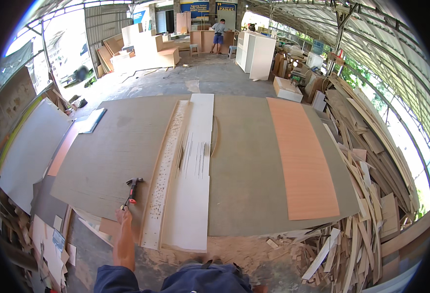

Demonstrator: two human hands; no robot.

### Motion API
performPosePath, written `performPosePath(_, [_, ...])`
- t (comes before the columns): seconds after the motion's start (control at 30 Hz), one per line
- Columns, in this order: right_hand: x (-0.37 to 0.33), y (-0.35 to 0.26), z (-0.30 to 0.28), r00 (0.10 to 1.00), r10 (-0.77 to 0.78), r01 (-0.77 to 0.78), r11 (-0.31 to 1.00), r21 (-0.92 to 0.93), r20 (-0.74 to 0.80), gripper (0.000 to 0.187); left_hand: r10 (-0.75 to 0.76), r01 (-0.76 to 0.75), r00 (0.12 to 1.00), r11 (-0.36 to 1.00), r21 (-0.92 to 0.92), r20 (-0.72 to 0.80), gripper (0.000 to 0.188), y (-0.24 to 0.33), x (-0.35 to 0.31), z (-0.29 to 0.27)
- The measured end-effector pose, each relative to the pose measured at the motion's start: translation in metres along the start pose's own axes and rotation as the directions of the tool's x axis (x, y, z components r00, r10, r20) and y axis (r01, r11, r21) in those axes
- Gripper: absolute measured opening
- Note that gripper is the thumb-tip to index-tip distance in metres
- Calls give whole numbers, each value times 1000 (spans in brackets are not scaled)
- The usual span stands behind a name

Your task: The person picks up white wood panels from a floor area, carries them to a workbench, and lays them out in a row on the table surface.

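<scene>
My left hand reaches in over the near left part of a large grey-brown board. Its fingers are closed around the end of a thin dark tool, whose kind is too small to make out. Just beyond the fingers lies a claw hammer with a black head and a red and black handle. To the right of the hand a long wooden strip dotted with many small marks runs away from me. Beside that strip is a long white panel with dark scratches. My right hand is out of view.
An orange-brown sheet lies across the board's right side. Scrap wood strips pile up on the right, and a white sheet leans at the left. Farther off stand a white cabinet and a person at a brown counter.
</scene>
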State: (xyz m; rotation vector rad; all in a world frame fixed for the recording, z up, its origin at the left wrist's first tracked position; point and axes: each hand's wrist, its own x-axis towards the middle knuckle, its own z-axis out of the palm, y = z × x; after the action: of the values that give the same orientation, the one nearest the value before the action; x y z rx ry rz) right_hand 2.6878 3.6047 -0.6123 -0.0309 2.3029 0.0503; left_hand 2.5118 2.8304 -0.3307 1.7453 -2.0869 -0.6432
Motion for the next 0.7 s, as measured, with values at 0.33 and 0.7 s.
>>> performPosePath(0.33, [9, 32, -59, 950, -187, 241, 949, 203, -251, 23, -113, 224, 974, 487, -844, 194, 58, -17, 10, -35])
performPosePath(0.7, [-30, -45, -208, 878, 248, 199, 588, 784, -410, 24, 3, -4, 1000, 13, -1000, -3, 40, 40, -87, -210])
